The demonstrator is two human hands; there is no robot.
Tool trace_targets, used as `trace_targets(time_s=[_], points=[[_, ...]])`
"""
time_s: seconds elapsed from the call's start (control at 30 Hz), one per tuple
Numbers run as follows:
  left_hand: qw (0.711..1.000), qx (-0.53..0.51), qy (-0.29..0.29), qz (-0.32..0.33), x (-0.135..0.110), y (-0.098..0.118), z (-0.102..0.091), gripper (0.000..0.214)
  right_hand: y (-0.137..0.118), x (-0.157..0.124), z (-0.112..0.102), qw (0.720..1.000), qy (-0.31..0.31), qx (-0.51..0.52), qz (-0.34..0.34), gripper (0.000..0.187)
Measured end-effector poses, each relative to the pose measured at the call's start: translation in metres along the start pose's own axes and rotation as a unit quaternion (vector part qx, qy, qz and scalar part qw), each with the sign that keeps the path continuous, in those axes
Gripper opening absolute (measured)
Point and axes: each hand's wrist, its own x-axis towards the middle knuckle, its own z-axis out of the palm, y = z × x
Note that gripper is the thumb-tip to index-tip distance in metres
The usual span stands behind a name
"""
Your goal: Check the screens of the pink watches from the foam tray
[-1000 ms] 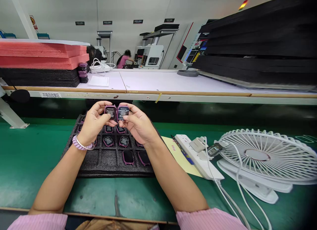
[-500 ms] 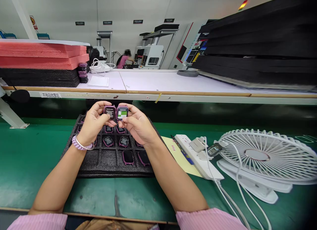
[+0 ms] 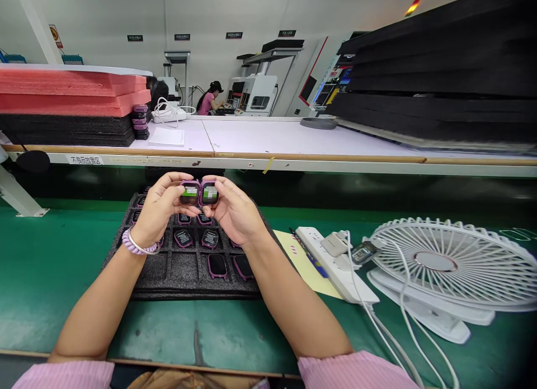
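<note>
Two watches side by side, left hand, right hand raised

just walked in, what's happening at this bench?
A person's left hand grips the first watch and the right hand grips the second watch. Both are purple-cased and held side by side, with their screens lit green and white. They are held above a black foam tray with more watches seated in its pockets. A power strip and a white fan sit on the green mat to the right.
</note>
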Motion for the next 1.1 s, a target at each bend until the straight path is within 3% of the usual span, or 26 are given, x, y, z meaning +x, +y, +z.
trace_targets(time_s=[0.43,1.1], points=[[1.000,0.002,-0.012,-0.001,-0.0010,-0.0001,0.0005,0.039,-0.0009,-0.0023,0.0040,0.999,0.027,-0.021,-0.010,0.043],[1.000,0.029,0.000,0.010,-0.0009,-0.0009,-0.0003,0.044,0.0005,-0.0028,0.0018,1.000,0.000,-0.010,-0.010,0.049]])
